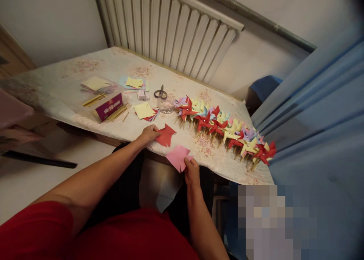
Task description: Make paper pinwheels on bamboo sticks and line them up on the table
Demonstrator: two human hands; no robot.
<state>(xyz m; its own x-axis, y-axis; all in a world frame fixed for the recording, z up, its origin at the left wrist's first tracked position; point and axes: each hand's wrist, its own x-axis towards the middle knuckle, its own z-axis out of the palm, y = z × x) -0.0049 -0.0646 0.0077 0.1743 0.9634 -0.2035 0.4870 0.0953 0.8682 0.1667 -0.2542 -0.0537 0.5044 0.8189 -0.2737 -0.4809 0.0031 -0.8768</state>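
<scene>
Right hand [192, 172]: closed in a pinch on the pink paper piece [178, 157], held over the near edge of the surface [113, 68].
Left hand [148, 134]: laid flat on the red paper piece [165, 135], just inside that edge.
Middle: pinwheel row [227, 129], scissors [160, 93], paper stacks [133, 83].
Far: radiator [176, 28] against the wall.
Right side: blue curtain [318, 119] hung close by.

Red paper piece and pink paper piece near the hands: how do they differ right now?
The red paper piece lies on the table with the left hand touching its edge; the pink paper piece sits nearer the person at the table's front edge, pinched at its corner by the right hand. The red looks slightly smaller than the pink. Both are cut paper shapes with pointed flaps, not mounted on sticks like the finished pinwheels.
</scene>
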